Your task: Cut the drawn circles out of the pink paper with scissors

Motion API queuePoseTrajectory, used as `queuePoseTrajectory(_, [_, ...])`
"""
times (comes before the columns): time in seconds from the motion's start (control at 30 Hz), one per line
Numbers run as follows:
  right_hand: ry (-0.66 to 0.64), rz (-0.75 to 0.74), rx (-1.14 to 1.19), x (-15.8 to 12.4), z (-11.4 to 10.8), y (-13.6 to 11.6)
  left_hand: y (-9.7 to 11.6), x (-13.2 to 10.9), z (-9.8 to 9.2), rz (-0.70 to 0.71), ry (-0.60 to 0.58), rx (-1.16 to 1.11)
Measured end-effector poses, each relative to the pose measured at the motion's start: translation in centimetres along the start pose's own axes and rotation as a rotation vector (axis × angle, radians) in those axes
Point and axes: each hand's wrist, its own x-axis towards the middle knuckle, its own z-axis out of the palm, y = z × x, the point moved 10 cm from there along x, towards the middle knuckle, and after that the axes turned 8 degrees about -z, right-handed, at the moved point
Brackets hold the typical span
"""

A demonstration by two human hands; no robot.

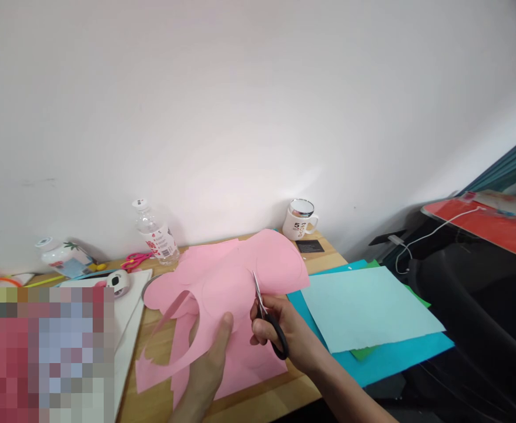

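My left hand [211,358] grips a large sheet of pink paper [227,288], its thumb lying on top and the other fingers hidden beneath. Curved cuts shape the sheet's edges, and a thin curling strip hangs off its left side. In my right hand [280,329] is a pair of scissors [262,305] with black handles, fingers closed around the loops. The blades point up and away from me and lie at a cut in the pink sheet. More pink paper [262,364] rests on the wooden table under both hands.
Behind the paper stand a clear plastic bottle [158,238] and a white mug [300,220]. Pink scissors [137,260] and a white jar [64,257] are at the back left. Light blue paper [368,308] overlaps darker blue paper [399,358] on the right. A dark chair [473,305] is beyond.
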Motion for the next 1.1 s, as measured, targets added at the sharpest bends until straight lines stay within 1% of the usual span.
queuePoseTrajectory(0.07, [0.010,0.015,-0.010,0.0,0.0,0.0,-0.3,0.2,0.2,-0.025,-0.055,-0.032])
queuePoseTrajectory(0.1, [0.015,0.024,-0.017,-0.1,0.0,0.1,-0.4,0.2,0.2,-0.035,-0.062,-0.046])
queuePoseTrajectory(0.2, [0.034,0.030,-0.011,-0.1,0.1,0.2,-1.0,0.2,-0.1,-0.052,-0.021,-0.059])
queuePoseTrajectory(0.3, [0.059,0.014,-0.012,-0.1,0.4,0.4,-1.7,0.0,-0.2,-0.086,0.059,-0.052])
queuePoseTrajectory(0.37, [0.067,0.012,-0.029,0.0,0.7,0.5,-2.3,-0.1,0.1,-0.133,0.089,-0.035])
queuePoseTrajectory(0.43, [0.068,0.015,-0.034,0.0,0.9,0.6,-2.6,-0.3,0.6,-0.164,0.090,-0.020])
queuePoseTrajectory(0.6, [0.042,-0.036,-0.024,0.2,0.8,0.0,-1.9,-0.6,0.5,-0.114,0.134,-0.019])
queuePoseTrajectory(0.8, [-0.008,-0.051,-0.030,0.4,0.5,0.3,-1.3,-0.8,0.3,-0.114,0.121,-0.005])
queuePoseTrajectory(1.1, [-0.002,-0.044,-0.024,0.3,0.6,0.1,-0.4,-0.7,0.7,-0.093,0.094,-0.046])
